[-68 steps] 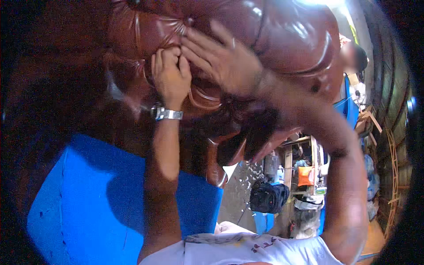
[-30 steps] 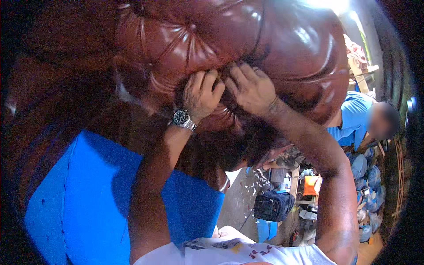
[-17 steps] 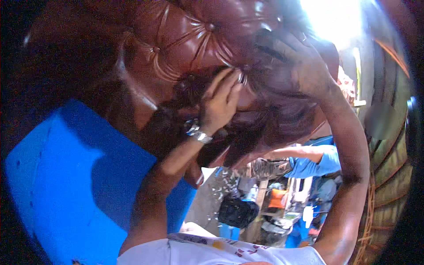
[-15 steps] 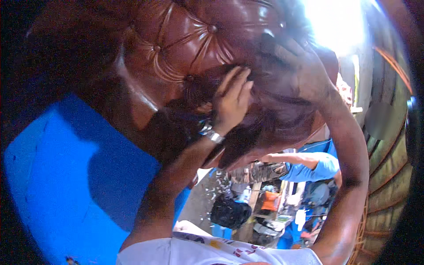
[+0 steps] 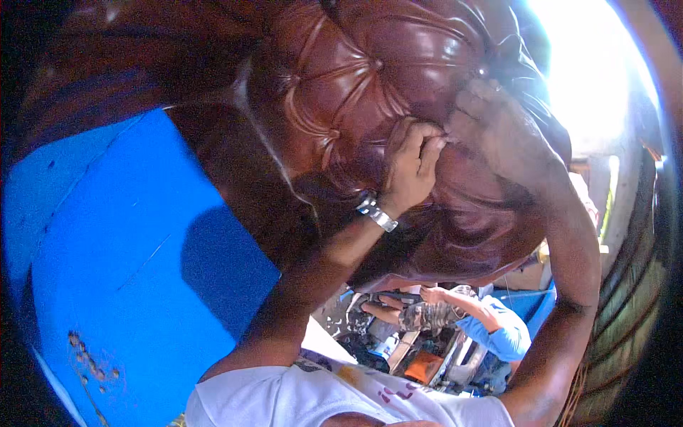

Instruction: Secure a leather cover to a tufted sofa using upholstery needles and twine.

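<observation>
A glossy reddish-brown leather-like cover, deeply tufted with buttons, fills the upper middle. Its lower part hangs in loose folds and creases. My left hand, wearing a metal watch, is closed in a pinch against the cover; what lies between thumb and fingers is too small to make out. Just right of it, my right hand rests on the cover with its fingers curled in below a shiny button. Its fingertips are partly hidden, so what they grip cannot be made out.
A large bright blue surface lies at left, with small brown bits on it. Beyond the cover, a person in a blue sleeve works near an orange object and clutter. Ribbed metal sheeting rises at right.
My left hand has gone from outstretched fingers to a pinch, closer to my right hand. The right fingers have curled in. The cover sits farther right in view, and the other person's arm has shifted.
</observation>
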The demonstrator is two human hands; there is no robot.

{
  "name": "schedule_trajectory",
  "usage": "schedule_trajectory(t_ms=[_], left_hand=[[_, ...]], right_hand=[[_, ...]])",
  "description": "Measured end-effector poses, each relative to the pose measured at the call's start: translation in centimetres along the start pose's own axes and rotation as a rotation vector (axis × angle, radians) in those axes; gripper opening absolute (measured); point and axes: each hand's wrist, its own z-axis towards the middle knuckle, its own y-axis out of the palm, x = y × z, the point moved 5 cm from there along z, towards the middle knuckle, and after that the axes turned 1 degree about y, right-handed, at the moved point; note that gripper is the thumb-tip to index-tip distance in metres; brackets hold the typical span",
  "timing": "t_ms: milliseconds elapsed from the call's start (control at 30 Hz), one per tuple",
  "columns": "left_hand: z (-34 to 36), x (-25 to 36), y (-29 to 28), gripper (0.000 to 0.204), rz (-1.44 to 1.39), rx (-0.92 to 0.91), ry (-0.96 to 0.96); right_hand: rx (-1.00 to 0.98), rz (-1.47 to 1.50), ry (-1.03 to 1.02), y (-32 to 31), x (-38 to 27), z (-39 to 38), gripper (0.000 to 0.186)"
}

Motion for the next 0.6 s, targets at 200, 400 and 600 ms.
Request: schedule_trajectory(t_ms=[200,400,600], left_hand=[[0.8,1.9,-5.4,0.037,0.05,0.004,-0.103],[-0.7,4.9,-0.6,0.066,0.32,0.02,0.19],[1.1,1.3,-4.0,0.072,0.356,-0.183,0.343]], right_hand=[[0.145,0.213,-0.033,-2.0,0.3,-2.2,0.017],[0.133,0.236,-0.056,-3.4,-0.2,-2.7,0.017],[0.093,0.245,-0.082,-3.6,-0.1,-1.8,0.021]])
